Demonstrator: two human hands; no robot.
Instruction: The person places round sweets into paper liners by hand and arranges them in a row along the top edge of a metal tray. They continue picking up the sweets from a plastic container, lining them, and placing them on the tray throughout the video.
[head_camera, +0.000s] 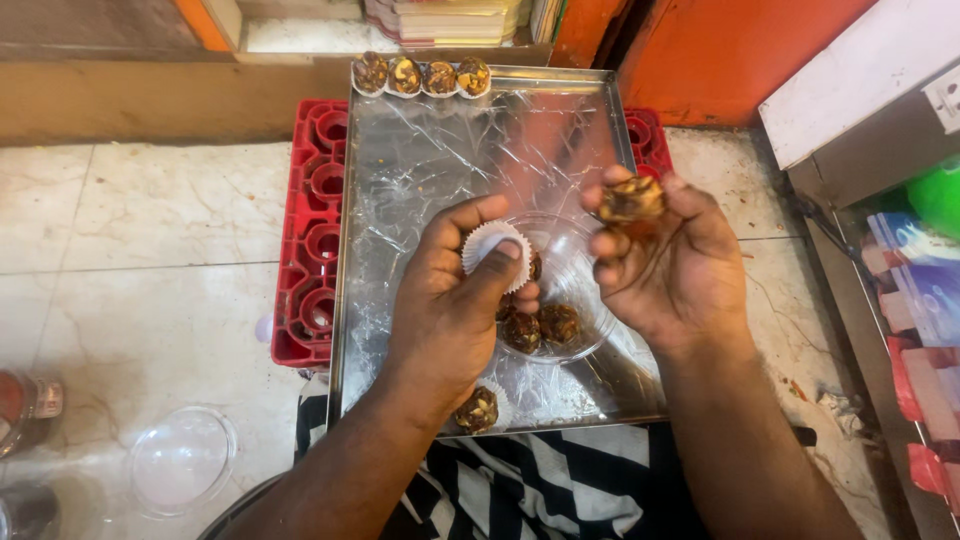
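My left hand (455, 300) holds a small white pleated paper cup (490, 245) between thumb and fingers, above a clear plastic bowl (575, 260). My right hand (665, 255) pinches a brown nutty sweet ball (632, 198) at its fingertips, just right of the cup. Several more brown balls (545, 325) lie in the clear bowl. The bowl rests on a steel tray (440, 150) lined with crinkled clear film. One filled paper cup (480, 408) sits at the tray's near edge, under my left wrist. A row of several filled cups (420, 76) lines the tray's far edge.
The tray rests on a red plastic crate (310, 240) on a marble floor. A clear dome lid (182, 458) lies at lower left, beside jars (28, 405). A striped black-and-white cloth (540, 480) covers my lap. Packaged goods (920, 290) stand on the right.
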